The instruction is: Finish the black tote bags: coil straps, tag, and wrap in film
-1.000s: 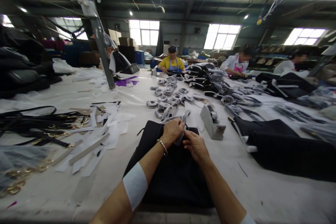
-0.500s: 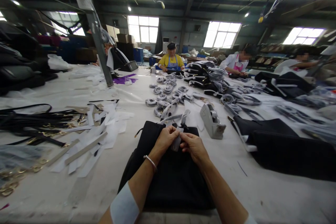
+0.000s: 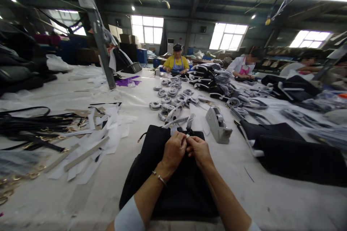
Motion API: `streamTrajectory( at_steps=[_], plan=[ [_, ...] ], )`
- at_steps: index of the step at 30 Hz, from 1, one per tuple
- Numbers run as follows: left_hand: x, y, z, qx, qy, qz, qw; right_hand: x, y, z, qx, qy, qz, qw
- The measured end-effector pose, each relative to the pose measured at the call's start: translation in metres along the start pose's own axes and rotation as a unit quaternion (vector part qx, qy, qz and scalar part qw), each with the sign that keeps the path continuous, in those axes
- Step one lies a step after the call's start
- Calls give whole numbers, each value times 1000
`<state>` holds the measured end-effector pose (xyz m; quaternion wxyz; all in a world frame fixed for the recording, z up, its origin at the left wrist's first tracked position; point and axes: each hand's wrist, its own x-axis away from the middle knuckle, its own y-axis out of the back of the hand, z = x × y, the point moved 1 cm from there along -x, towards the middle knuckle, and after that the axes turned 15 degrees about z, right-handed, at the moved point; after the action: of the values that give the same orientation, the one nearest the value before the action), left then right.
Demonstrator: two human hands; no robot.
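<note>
A black bag (image 3: pixel 187 191) lies flat on the table in front of me, with handles in translucent wrapping (image 3: pixel 190 121) at its far edge. Over the bag's upper part my left hand (image 3: pixel 174 148) is closed, its back turned up and its fingers curled. Close beside it, my right hand (image 3: pixel 199 150) pinches with thumb and forefinger. A small whitish end of a translucent strip (image 3: pixel 187 135) shows between the two hands' fingertips; the fingers hide the rest.
A grey tape dispenser (image 3: pixel 219 126) stands right of the bag. Coiled wrapped straps (image 3: pixel 173 97) lie beyond it. Black straps (image 3: pixel 40 126) and paper strips (image 3: pixel 89 151) spread leftward; another black bag (image 3: pixel 295 151) lies right. A post (image 3: pixel 101 39) rises at left. Co-workers sit across the table.
My left hand has rolled over, its back now facing up, and covers the translucent strip that hung between my hands. My right hand stays pinched in nearly the same place.
</note>
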<state>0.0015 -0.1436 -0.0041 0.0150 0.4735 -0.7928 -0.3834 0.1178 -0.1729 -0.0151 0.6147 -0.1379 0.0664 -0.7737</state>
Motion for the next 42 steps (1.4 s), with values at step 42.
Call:
streamTrajectory(
  at_steps=[42],
  plan=[
    [16, 5, 6, -33, -1, -6, 999, 8, -1, 0, 30, -17, 70, 997]
  ],
)
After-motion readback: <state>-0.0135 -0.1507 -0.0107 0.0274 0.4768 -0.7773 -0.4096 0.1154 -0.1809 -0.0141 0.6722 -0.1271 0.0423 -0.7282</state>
